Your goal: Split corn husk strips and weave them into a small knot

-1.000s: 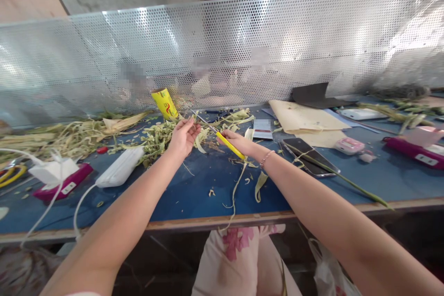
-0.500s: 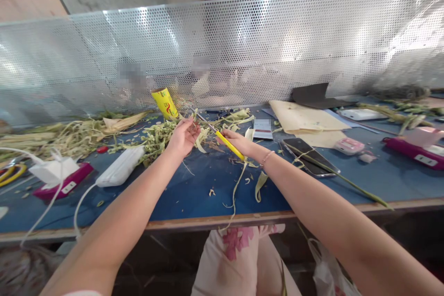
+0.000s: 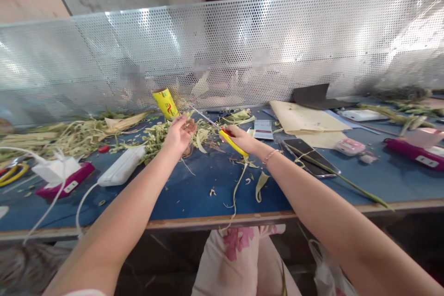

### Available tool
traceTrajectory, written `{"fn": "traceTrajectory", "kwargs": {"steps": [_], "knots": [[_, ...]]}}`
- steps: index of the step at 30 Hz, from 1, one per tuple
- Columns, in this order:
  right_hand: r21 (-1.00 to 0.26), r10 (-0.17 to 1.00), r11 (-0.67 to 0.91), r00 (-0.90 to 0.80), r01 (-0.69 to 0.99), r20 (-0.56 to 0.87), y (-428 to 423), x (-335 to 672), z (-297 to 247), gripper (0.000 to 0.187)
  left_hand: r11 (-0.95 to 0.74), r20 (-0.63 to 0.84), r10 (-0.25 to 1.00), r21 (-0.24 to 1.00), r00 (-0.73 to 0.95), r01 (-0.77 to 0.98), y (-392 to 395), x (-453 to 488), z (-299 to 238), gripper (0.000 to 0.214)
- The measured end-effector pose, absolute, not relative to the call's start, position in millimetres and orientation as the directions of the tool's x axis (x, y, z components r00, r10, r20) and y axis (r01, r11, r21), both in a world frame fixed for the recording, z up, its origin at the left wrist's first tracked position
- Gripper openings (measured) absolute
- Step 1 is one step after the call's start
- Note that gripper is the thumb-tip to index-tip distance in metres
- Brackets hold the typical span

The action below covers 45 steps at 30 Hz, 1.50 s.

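Note:
My right hand is closed around scissors with yellow and red handles. Their thin metal blades point away and to the left, toward my other hand. My left hand is over a heap of pale green plant scraps, fingers curled, thumb toward the fingertips. A small greenish bit shows at its tips, too small to name. A narrow gap separates the blades from the left fingers. Below my right hand a long pale leaf strip trails to the table edge.
A yellow cardboard tube leans behind the heap, before a perforated metal screen. White power bank, magenta power strip and cables lie left. On the right are a phone, brown paper and another magenta strip.
My left hand has drawn slightly left, away from the blades. The scissors have shifted a little right, and the gap between blades and left fingers is wider.

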State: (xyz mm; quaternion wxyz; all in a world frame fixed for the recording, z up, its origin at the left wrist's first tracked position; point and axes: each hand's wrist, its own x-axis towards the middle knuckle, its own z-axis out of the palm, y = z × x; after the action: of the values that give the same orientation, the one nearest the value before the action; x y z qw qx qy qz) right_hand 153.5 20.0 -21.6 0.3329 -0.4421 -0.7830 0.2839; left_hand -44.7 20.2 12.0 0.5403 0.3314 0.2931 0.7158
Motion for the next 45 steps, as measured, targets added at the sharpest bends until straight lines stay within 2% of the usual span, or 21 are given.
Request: {"fn": "traceTrajectory", "kwargs": {"steps": [3,6,10,15,21,36,45], "knots": [[-0.610,0.879,0.478,-0.343,0.632,0.332,21,165,-17,0.031,-0.257,0.179,0.965,0.784,-0.190,-0.565,21,-49,13,0.017],[-0.510,0.857,0.510,-0.359,0.693,0.370,24,176,-13,0.030,-0.283,0.220,0.959,0.792,-0.181,-0.541,23,-52,13,0.014],[-0.431,0.836,0.539,-0.398,0.723,0.377,27,187,-9,0.031,-0.313,0.259,0.949,0.831,-0.178,-0.459,26,-55,13,0.016],[-0.373,0.837,0.540,-0.436,0.754,0.330,20,190,-2,0.033,-0.431,0.393,0.899,0.868,-0.190,-0.245,31,-58,9,0.027],[-0.364,0.827,0.558,-0.467,0.745,0.313,15,190,3,0.033,-0.471,0.452,0.878,0.874,-0.154,-0.119,34,-62,4,0.030],[-0.375,0.792,0.611,-0.537,0.697,0.291,11,191,8,0.021,-0.440,0.435,0.896,0.897,-0.087,-0.050,30,-56,4,0.034],[-0.360,0.784,0.621,-0.547,0.696,0.294,15,192,5,0.017,-0.426,0.418,0.904,0.900,-0.090,-0.092,30,-55,3,0.036]]}}
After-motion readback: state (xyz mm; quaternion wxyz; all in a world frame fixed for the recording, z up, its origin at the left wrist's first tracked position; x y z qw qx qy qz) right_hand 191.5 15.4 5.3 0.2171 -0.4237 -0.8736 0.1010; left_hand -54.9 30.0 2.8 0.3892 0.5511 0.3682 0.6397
